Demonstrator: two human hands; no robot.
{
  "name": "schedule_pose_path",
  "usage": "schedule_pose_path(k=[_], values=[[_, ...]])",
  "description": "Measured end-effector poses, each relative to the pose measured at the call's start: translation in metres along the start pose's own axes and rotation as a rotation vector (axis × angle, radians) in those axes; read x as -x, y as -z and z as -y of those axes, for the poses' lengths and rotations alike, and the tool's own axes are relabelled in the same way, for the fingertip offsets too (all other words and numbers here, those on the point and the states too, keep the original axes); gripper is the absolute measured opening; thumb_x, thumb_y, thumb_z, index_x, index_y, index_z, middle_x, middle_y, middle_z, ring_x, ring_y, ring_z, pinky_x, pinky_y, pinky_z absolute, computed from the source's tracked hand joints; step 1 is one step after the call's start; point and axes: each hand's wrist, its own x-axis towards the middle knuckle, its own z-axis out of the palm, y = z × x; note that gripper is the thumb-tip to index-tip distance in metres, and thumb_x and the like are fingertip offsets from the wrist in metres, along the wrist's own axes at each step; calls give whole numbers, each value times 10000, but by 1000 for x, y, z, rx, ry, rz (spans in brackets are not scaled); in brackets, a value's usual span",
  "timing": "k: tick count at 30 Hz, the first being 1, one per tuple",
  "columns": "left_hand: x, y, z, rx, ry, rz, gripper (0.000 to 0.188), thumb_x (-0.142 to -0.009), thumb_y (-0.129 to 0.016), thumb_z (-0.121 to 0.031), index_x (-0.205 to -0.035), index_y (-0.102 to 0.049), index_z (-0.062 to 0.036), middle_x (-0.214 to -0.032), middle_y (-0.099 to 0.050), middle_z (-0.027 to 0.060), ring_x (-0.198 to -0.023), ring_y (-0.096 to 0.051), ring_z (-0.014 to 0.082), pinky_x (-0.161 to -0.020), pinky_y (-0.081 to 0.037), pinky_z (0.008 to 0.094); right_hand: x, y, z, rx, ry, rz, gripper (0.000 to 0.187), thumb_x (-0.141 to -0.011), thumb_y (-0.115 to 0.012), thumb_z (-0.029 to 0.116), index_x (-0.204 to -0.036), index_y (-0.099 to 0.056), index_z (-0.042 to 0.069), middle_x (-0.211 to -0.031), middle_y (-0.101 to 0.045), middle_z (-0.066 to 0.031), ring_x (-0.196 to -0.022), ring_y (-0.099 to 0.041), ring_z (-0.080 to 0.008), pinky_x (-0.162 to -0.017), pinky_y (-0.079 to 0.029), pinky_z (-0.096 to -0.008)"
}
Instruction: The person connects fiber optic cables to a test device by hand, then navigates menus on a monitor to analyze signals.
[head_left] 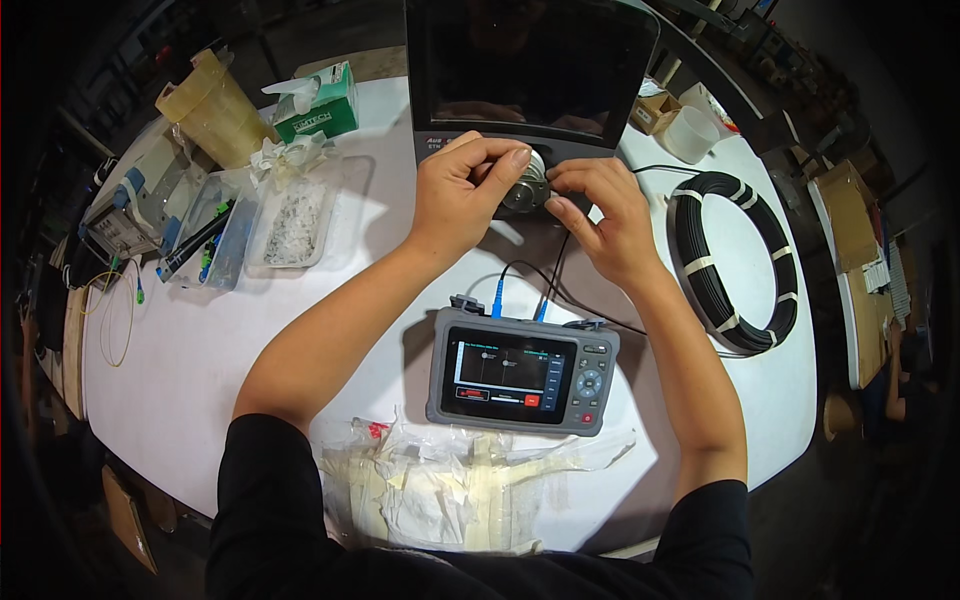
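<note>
My left hand [462, 190] is closed in a pinch at the left of a round metal fitting [522, 192] on the front of a dark monitor unit [530, 70]. What its thumb and forefinger grip, if anything, is too small to tell. At the fitting's right side my right hand [612, 215] has its thumb and fingers curled together, their tips hiding whatever is in them. A thin black cable [563, 245] runs down from beneath the right fingertips. Below the hands lies a grey handheld tester [590, 410] with a lit screen and blue-plugged leads [497, 298] at its top.
A coil of black cable [690, 230] with white ties lies at the right. To the left are a clear bin [225, 262], a tray of white scraps [295, 225], a green tissue box [325, 112] and a yellowish container [215, 115]. Taped plastic wrap [430, 490] covers the near edge.
</note>
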Motion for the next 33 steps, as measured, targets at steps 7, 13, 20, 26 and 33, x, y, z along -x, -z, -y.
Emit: schedule_pose_path(k=[7,13,20,26,33], values=[[0,-4,0,-107,-123,-57,152,-967,-761,-158,-1033,-773,-21,-769,-557,-68,-683,-442,13,-614,-369,188,0,-4,0,16,-5,-25,178,-893,-779,228,-983,-722,85,-1068,-722,-23,-1025,-630,-255,-910,-450,-404],[2,-6,-2,19,56,-73,144,-949,-786,-153,-1029,-752,-38,-713,-465,-115,-654,-370,-8,-584,-320,173,0,-2,-1,29,-25,-3,184,-929,-744,269,-973,-737,90,-1057,-719,-20,-1009,-623,-247,-906,-444,-401],[2,-1,1,-27,-24,-41,167,-981,-743,-159,-1057,-768,-12,-864,-636,-28,-755,-525,27,-666,-410,196,-1,-2,0,30,-8,-2,190,-939,-729,272,-995,-723,90,-1068,-717,-24,-1018,-614,-249,-912,-430,-399],[3,-2,-4,-30,15,-33,174,-992,-726,-167,-1074,-786,-25,-878,-650,-22,-766,-542,38,-680,-422,207,-1,3,-2,6,0,32,202,-946,-718,274,-1026,-686,91,-1075,-714,-23,-1025,-603,-255,-896,-416,-406],[-1,-1,-5,-38,-14,-34,166,-991,-724,-160,-1055,-798,-26,-846,-647,-30,-743,-519,37,-671,-413,207,-2,2,0,32,-23,56,163,-987,-671,252,-979,-694,91,-1052,-706,-10,-994,-596,-253,-873,-420,-405]])
